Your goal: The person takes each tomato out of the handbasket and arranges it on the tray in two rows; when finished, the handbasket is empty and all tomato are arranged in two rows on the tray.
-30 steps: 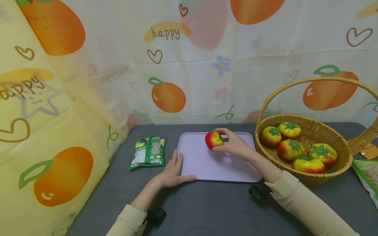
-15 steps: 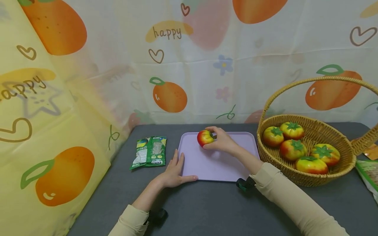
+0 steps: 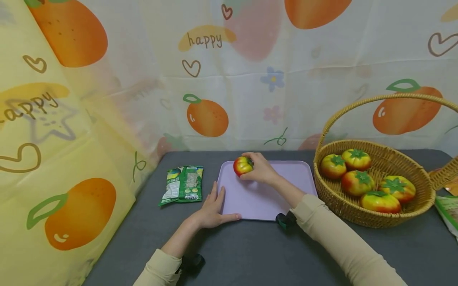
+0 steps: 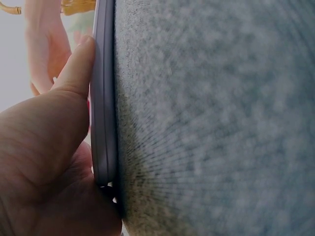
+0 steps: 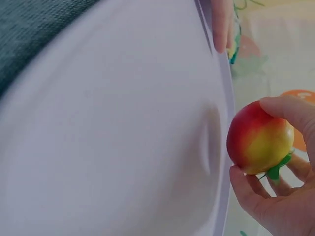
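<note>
My right hand [image 3: 264,171] pinches a red-and-yellow tomato [image 3: 241,166] with a green leafy top, over the back left part of a lilac tray [image 3: 257,202]. In the right wrist view, thumb and fingers hold the tomato [image 5: 256,140] from opposite sides, its green top toward the palm. My left hand [image 3: 210,210] rests at the tray's front left corner, fingers spread along the left side. Its thumb lies along the front rim, and the left wrist view shows the thumb [image 4: 76,71] against the tray's edge [image 4: 102,98].
On the right stands a wicker basket [image 3: 343,206] with a tall handle, holding several similar tomatoes [image 3: 357,182]. A green snack packet [image 3: 183,184] lies left of the tray on the dark grey table [image 3: 243,254]. Another green packet [image 3: 447,216] shows at the right edge.
My right hand has carried the tomato leftward over the tray toward its back left corner. The left hand has stayed at the front left corner.
</note>
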A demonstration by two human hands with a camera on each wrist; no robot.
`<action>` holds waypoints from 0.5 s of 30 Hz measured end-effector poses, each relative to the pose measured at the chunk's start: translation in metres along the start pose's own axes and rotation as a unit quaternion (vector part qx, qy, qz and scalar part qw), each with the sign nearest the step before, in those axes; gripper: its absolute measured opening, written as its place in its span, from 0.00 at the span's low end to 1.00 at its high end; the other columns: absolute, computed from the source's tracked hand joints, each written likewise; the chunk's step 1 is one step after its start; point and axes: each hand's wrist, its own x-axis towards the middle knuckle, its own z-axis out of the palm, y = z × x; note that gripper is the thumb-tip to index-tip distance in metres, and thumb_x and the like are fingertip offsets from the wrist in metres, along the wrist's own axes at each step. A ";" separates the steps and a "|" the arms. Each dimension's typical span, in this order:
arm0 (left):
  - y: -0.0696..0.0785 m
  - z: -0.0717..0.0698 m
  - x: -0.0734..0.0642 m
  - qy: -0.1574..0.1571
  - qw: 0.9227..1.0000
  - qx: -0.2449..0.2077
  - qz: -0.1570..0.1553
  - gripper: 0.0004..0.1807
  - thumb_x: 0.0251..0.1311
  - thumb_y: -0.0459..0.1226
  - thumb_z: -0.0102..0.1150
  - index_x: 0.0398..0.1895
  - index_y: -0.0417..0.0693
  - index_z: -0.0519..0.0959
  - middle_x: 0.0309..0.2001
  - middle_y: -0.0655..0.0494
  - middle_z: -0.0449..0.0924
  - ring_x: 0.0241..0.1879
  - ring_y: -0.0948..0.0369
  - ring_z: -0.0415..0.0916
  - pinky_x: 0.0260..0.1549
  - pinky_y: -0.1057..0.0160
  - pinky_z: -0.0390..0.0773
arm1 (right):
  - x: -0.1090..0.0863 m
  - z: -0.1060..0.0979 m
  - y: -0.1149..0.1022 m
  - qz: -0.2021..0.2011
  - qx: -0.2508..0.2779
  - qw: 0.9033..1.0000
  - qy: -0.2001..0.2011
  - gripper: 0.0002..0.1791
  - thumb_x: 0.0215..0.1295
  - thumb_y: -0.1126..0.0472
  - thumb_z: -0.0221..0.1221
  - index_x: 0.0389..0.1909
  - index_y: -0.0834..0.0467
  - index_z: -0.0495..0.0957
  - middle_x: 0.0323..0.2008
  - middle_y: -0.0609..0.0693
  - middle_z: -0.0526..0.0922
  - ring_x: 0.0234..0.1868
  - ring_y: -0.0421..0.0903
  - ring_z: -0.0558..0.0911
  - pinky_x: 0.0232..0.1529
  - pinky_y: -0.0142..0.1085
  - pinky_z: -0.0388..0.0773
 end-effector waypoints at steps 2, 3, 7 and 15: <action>0.000 0.000 0.000 -0.001 1.000 0.002 0.000 0.62 0.52 0.63 0.64 0.77 0.39 0.42 0.76 0.38 0.24 0.72 0.33 0.37 0.66 0.35 0.46 | 0.002 0.002 0.000 0.001 -0.006 1.000 0.000 0.40 0.52 0.61 0.71 0.66 0.61 0.67 0.62 0.65 0.66 0.56 0.58 0.71 0.58 0.51 0.71; 0.000 0.000 0.000 -0.002 1.000 0.001 -0.001 0.62 0.52 0.63 0.64 0.77 0.40 0.42 0.76 0.39 0.24 0.72 0.33 0.37 0.66 0.35 0.46 | 0.003 0.003 0.000 -0.001 -0.010 1.000 0.001 0.40 0.52 0.61 0.71 0.66 0.61 0.67 0.62 0.65 0.66 0.56 0.58 0.71 0.58 0.51 0.70; 0.000 0.000 -0.001 -0.003 1.000 0.001 -0.003 0.62 0.52 0.64 0.64 0.78 0.41 0.43 0.77 0.39 0.23 0.72 0.32 0.37 0.66 0.35 0.46 | 0.007 0.009 0.001 -0.008 -0.023 1.000 0.002 0.41 0.52 0.60 0.71 0.67 0.62 0.66 0.62 0.65 0.66 0.56 0.57 0.71 0.59 0.50 0.70; 0.000 0.000 -0.001 -0.004 1.000 0.004 -0.008 0.62 0.51 0.65 0.63 0.78 0.43 0.43 0.77 0.40 0.23 0.72 0.33 0.35 0.66 0.35 0.46 | 0.012 0.016 -0.001 -0.019 -0.048 0.999 0.005 0.40 0.52 0.61 0.71 0.66 0.63 0.67 0.62 0.65 0.66 0.57 0.59 0.70 0.58 0.50 0.70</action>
